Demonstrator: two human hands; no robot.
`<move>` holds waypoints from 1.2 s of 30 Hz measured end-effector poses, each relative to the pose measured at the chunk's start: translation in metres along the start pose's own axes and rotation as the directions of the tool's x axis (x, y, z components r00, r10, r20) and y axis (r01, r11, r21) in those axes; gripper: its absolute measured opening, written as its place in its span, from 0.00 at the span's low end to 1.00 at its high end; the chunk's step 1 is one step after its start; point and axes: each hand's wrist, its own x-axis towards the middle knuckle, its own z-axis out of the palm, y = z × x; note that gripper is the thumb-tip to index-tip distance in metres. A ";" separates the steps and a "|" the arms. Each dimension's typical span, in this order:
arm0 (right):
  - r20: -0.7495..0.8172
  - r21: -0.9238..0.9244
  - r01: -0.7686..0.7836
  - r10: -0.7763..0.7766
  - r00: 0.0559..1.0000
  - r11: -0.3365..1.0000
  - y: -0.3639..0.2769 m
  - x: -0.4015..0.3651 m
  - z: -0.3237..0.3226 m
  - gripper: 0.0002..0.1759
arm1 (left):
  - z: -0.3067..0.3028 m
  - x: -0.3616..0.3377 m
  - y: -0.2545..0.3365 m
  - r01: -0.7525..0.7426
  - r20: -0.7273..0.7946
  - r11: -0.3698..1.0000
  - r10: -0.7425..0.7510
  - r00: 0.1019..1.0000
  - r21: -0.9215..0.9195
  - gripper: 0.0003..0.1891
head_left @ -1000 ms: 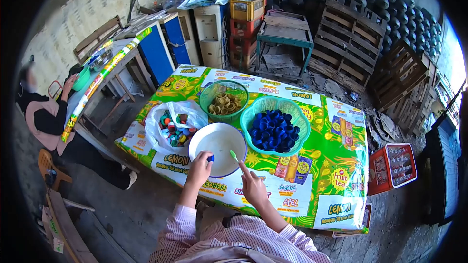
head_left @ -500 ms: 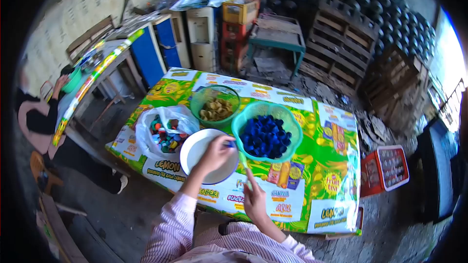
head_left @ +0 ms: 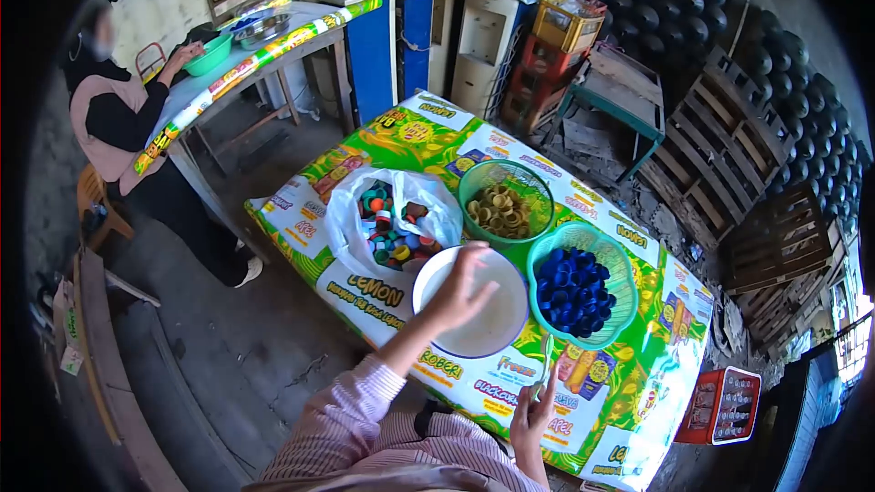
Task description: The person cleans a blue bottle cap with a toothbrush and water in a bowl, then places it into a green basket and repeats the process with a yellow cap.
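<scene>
Above the white bowl (head_left: 474, 339), my left hand (head_left: 458, 290) is open with fingers spread and nothing in them. My right hand (head_left: 532, 419), low near the table's front edge, closes around a slim pale-green knife-like tool (head_left: 545, 361) that points up toward the baskets. Right of the bowl, a light-green plastic basket (head_left: 622, 308) holds a heap of dark-blue bottle caps (head_left: 572, 290). Behind the bowl stands a green basket (head_left: 540, 184) with yellowish caps or rings (head_left: 498, 211). A white plastic bag (head_left: 351, 223) at left gapes open over mixed coloured caps (head_left: 387, 228).
A printed green-and-white sheet covers the table (head_left: 419, 141). At upper left a person (head_left: 114, 114) sits at another table, hand at a green bowl (head_left: 211, 56). Stacked crates (head_left: 538, 73), wooden pallets (head_left: 734, 141) and a red crate (head_left: 720, 405) stand around.
The view has turned left, so the table appears shifted right. My left hand, pinching a blue cap before, has opened and holds nothing. The right hand with the tool is lower, away from the bowl.
</scene>
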 end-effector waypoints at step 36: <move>0.576 -0.634 0.548 -0.140 0.806 0.546 -0.049 0.239 0.318 0.56 | -0.218 0.114 -0.225 0.485 0.227 0.736 -0.633 0.740 0.472 0.23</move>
